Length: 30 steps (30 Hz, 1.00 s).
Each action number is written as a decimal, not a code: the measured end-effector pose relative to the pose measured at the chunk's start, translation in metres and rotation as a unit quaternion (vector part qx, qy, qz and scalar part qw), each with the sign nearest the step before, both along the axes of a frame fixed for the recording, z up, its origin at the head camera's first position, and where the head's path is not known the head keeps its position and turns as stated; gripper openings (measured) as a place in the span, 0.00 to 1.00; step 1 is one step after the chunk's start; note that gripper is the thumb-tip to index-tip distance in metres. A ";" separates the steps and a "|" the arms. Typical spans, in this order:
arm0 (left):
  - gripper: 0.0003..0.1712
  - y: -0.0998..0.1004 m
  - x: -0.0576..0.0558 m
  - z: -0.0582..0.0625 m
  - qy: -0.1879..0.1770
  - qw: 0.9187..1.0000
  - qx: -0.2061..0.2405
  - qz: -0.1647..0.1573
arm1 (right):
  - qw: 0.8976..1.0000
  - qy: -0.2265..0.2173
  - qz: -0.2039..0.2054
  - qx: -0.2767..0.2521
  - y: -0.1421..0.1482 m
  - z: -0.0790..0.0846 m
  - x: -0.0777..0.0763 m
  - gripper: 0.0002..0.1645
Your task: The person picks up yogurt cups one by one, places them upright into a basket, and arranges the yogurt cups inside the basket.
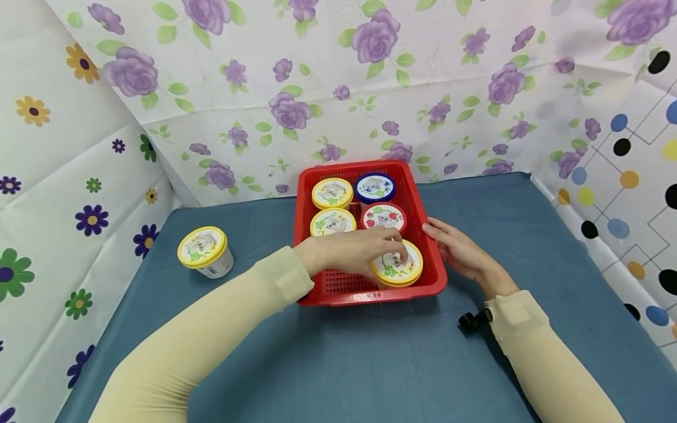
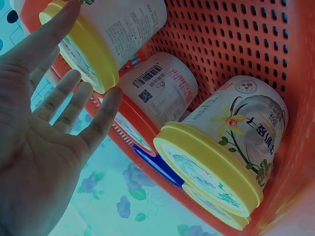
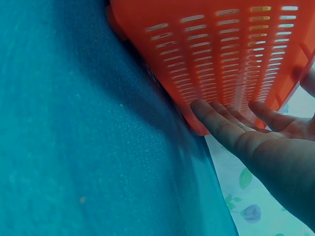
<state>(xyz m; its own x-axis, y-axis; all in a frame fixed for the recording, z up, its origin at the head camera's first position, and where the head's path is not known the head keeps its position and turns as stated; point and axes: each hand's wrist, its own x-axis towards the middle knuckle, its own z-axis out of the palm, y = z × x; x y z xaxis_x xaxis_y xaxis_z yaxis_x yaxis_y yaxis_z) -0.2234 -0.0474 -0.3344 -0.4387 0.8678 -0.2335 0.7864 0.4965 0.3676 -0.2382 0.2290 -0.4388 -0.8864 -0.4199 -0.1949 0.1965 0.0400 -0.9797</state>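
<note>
A red perforated basket (image 1: 342,298) holds several white tubs with coloured lids. Over the yellow-lidded tub (image 1: 399,264) in its front right corner is my left hand (image 1: 355,249), fingers spread at the lid. In the left wrist view, the fingers look mostly straight alongside that tub's yellow lid (image 2: 93,54). My right hand (image 1: 462,249) rests against the basket's right side, and in the right wrist view its extended fingers (image 3: 221,125) lie along the slotted outer wall (image 3: 202,54). Behind the front tub sits a red-lidded tub (image 1: 383,216).
Elsewhere in the basket are a blue-lidded tub (image 1: 375,187) and two yellow-lidded tubs, one farther back (image 1: 332,192), one nearer (image 1: 333,221). Another yellow-lidded tub (image 1: 206,251) stands on the blue cloth at the left. A flowered sheet (image 1: 317,76) hangs behind the basket.
</note>
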 end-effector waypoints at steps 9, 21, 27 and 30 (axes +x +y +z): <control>0.32 0.000 0.001 0.001 -0.007 1.000 -0.013 0.010 | 1.000 0.002 0.002 0.003 0.000 0.000 0.000 0.41; 0.33 -0.002 0.001 0.005 -0.023 1.000 0.006 0.014 | 1.000 0.000 0.004 0.001 0.000 0.000 -0.001 0.40; 0.29 -0.007 -0.001 0.017 -0.008 0.999 0.030 0.030 | 1.000 0.002 0.003 -0.003 0.000 -0.001 0.000 0.40; 0.27 -0.013 -0.003 0.026 0.017 0.997 0.059 0.050 | 1.000 0.003 0.003 -0.004 0.000 -0.001 0.000 0.39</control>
